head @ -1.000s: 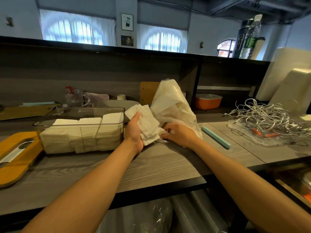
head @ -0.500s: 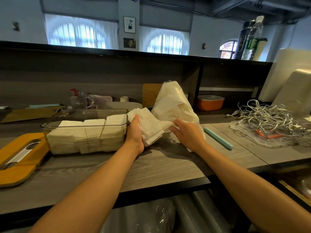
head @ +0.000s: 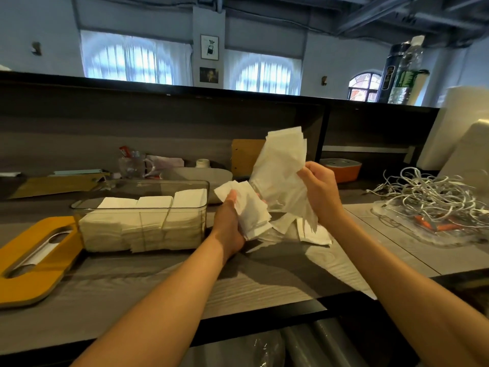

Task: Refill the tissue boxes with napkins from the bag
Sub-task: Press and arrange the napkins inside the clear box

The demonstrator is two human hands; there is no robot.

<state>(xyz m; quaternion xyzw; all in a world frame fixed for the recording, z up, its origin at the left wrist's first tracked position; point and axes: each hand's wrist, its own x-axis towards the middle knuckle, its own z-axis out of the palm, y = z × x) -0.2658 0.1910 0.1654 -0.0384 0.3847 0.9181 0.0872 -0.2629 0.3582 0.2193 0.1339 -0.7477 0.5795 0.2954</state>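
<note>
While each hand's grip clamps crumpled white napkins (head: 251, 210), 3 neat stacks fill the clear box (head: 143, 221).

Hands emptying the napkin bag beside a clear tissue box

The right hand (head: 321, 190) lifts the plastic bag (head: 280, 165); the left hand (head: 229, 221) grips a napkin stack (head: 250, 210); loose napkins (head: 313, 231) lie on the counter (head: 158, 282).

Odds and ends around my bench

A tangle of white cables (head: 434, 197) lies on my right, an orange container (head: 341, 169) sits on the shelf behind, and bottles (head: 404, 72) stand on the ledge above.
</note>
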